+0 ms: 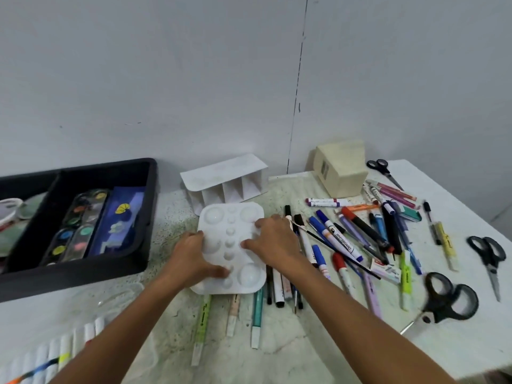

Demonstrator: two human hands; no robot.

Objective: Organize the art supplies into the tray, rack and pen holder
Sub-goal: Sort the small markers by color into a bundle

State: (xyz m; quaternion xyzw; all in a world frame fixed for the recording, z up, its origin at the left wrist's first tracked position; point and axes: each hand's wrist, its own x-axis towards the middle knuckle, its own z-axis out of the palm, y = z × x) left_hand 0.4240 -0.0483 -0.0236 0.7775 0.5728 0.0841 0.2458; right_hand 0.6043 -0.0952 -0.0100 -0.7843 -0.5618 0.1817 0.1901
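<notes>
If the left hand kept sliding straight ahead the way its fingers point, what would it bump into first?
Probably the white rack. The left hand grips the white palette at its left edge, fingers aimed away from the person, slightly rightward. The rack lies on its side just beyond the palette, though depth is hard to judge.

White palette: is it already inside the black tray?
No. The white palette lies on the table right of the black tray, with the left hand and right hand both on it.
</notes>
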